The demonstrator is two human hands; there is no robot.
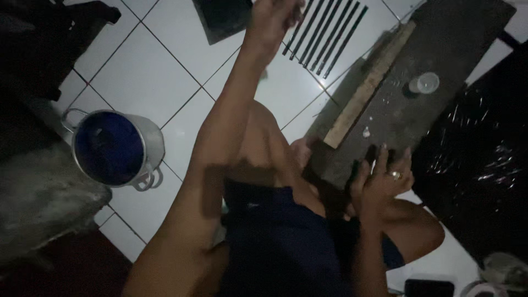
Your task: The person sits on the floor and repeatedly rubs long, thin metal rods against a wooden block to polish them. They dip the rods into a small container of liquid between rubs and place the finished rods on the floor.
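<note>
Fingers [385, 157] of the right hand [382, 181] curl around something dark at the near end of a dark wooden board [440, 49] that runs away from the person across the white tiled floor [143, 71]; a ring shows on one finger. What the dark thing is I cannot tell in this dim light, only that the hand is closed on it and that it rests against the board's end. The left hand [272, 16] is raised high at the top edge of the view, its fingers bunched loosely together; whether they pinch anything is hidden by blur and the frame edge.

On the board lie a pale wooden strip [366, 88], set lengthwise along its left side, a small clear plastic cup [424, 82] standing upright farther along, and a few pale scraps near the strip's near end. Beside the board's far left, a row of thin dark rods [327, 36] lies on the tiles.

Judging from this, the work on the board looks to be under way: materials are laid out, one hand steadies a piece, yet nothing finished or assembled is visible. An aluminium pot [118, 148] with a blue inside sits on the floor well apart to the left, untouched.
</note>
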